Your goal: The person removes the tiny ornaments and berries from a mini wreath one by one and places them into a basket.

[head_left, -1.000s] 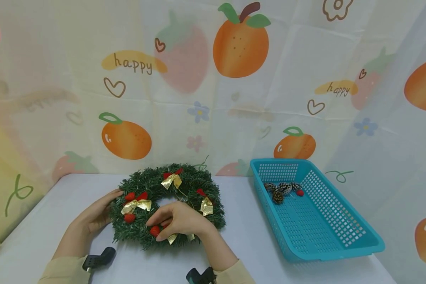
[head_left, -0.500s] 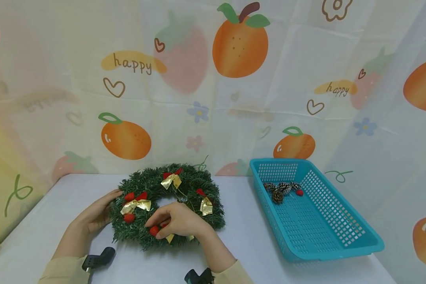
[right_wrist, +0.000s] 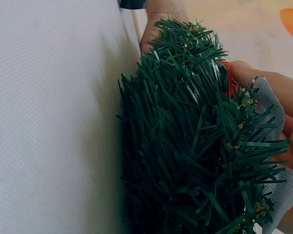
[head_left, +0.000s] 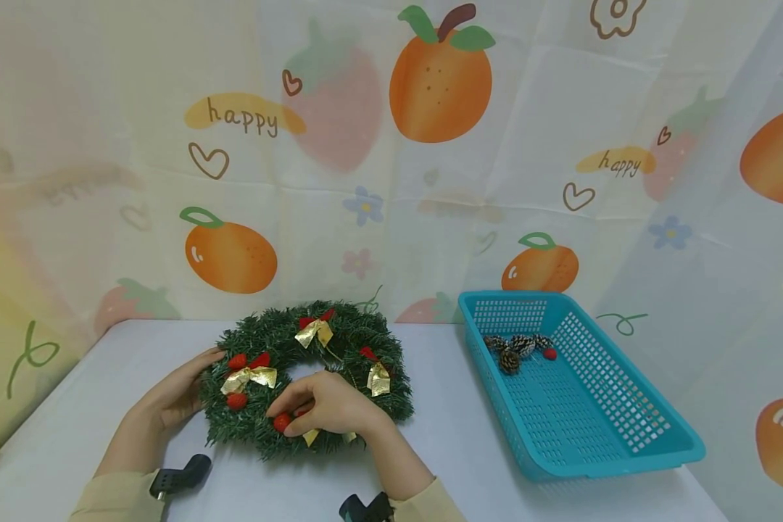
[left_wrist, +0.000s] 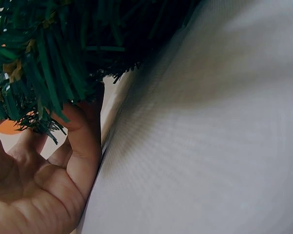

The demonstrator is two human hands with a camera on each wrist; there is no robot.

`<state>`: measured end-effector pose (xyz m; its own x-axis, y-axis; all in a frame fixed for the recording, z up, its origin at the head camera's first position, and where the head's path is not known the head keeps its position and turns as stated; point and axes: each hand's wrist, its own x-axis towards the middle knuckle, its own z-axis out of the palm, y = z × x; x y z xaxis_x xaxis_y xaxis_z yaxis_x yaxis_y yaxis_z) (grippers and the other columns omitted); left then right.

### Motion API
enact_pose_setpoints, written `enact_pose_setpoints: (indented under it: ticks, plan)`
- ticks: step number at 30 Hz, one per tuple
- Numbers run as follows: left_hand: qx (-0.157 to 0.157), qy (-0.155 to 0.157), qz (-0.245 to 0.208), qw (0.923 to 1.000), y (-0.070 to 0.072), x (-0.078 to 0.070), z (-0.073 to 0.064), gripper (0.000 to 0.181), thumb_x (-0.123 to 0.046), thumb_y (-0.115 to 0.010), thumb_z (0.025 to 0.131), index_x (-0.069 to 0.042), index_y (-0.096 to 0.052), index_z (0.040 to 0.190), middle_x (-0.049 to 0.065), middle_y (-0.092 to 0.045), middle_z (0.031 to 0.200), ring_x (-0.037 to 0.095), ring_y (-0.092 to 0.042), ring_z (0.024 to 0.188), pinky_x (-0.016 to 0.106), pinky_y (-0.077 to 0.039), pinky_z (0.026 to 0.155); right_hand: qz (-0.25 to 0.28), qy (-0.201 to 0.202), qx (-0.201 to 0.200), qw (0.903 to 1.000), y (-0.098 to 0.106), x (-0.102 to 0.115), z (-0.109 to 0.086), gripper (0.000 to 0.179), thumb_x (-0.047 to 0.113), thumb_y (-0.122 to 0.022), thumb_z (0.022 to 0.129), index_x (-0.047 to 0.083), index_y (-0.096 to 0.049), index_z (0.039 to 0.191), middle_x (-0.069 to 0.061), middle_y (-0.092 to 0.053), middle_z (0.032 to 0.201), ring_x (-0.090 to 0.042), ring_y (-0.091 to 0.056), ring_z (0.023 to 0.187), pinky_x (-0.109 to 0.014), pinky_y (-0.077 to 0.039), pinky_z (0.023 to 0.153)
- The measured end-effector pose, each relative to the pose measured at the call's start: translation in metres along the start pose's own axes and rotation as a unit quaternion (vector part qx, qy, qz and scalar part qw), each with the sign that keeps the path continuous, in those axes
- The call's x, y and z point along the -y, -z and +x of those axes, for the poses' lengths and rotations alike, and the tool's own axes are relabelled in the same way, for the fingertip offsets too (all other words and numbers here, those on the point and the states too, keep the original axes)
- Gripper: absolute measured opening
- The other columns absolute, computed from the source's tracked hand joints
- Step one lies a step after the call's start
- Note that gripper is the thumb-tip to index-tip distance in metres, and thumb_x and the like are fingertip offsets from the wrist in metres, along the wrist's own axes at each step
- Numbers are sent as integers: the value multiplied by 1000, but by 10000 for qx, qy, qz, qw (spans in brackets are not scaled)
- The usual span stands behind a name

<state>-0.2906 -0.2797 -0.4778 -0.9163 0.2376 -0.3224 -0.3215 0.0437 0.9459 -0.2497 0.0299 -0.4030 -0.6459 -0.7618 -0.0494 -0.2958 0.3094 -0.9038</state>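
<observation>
A green tinsel wreath (head_left: 359,326) lies on the white table, dressed with gold bows with red tops and small red balls. My left hand (head_left: 172,395) grips its left edge; in the left wrist view those fingers (left_wrist: 80,141) bend in under the green strands. Over the wreath's front part, my right hand (head_left: 333,406) pinches a red ball (head_left: 282,423) between thumb and fingers, right down at the strands. A gold bow (head_left: 310,437) is partly hidden beneath that hand. Two more red balls flank the left bow (head_left: 249,378). From the right wrist, strands cover most of the red ball (right_wrist: 229,80).
To the right stands a blue plastic basket (head_left: 600,464) with several pinecones (head_left: 510,361) and one red ball (head_left: 549,354) at its far end. A curtain printed with fruit (head_left: 440,217) hangs behind the table. Black wrist mounts (head_left: 181,475) sit on both forearms.
The right hand and the red ball have shifted very slightly left over the wreath. My left hand keeps its hold on the edge.
</observation>
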Motion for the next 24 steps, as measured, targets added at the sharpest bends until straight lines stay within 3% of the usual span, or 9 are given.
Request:
enact_pose_setpoints:
  ticks: [7,12,14,18,19,21,24]
  plan:
    - [-60,77,109,9999,1,-1,0,89,-51,-39,103,-13,21,156,21,21,164,0,-51,114,22,-54,90,73,-23,-61,10000,0,2,-1,27,2,-74,85,9,-74,111,-4,-74,114,3,-66,93,-16,-56,81]
    - [-111,81,155,9998,0,-1,0,89,-52,-39,102,-13,20,156,22,19,164,-6,-54,102,23,-55,89,198,0,-71,9998,1,4,-2,28,0,-73,85,8,-74,112,-8,-74,113,0,-68,91,-18,-57,78]
    - [-124,102,148,9998,0,-1,0,89,-53,-39,102,-14,20,156,21,21,164,7,-54,118,23,-55,89,272,-11,-117,9996,1,4,-3,27,1,-73,85,8,-74,112,-9,-75,110,-1,-69,88,-19,-58,73]
    - [-166,154,180,9996,1,0,1,88,-53,-39,102,-15,18,157,20,21,164,12,-50,125,23,-54,89,401,-20,-241,9989,2,6,-4,26,2,-73,86,8,-74,111,-12,-76,103,-2,-68,75,-21,-56,61]
    - [-165,154,185,9996,1,0,1,88,-53,-39,102,-15,18,157,20,21,164,11,-51,124,22,-54,89,430,-37,-271,9987,2,6,-4,26,3,-73,86,8,-75,111,-12,-76,101,-2,-66,71,-21,-55,59]
    - [-165,137,167,9996,1,0,1,88,-52,-40,102,-14,18,157,21,20,164,-3,-53,107,23,-55,89,535,-67,-304,9981,3,7,-5,25,3,-73,86,8,-74,111,-13,-76,99,-4,-64,65,-21,-54,57]
    - [-129,84,105,9998,0,0,0,88,-51,-40,102,-14,18,157,21,19,164,-6,-55,102,22,-56,89,696,-136,-340,9969,5,7,-6,26,2,-73,86,7,-74,111,-13,-76,98,-6,-63,62,-22,-55,57]
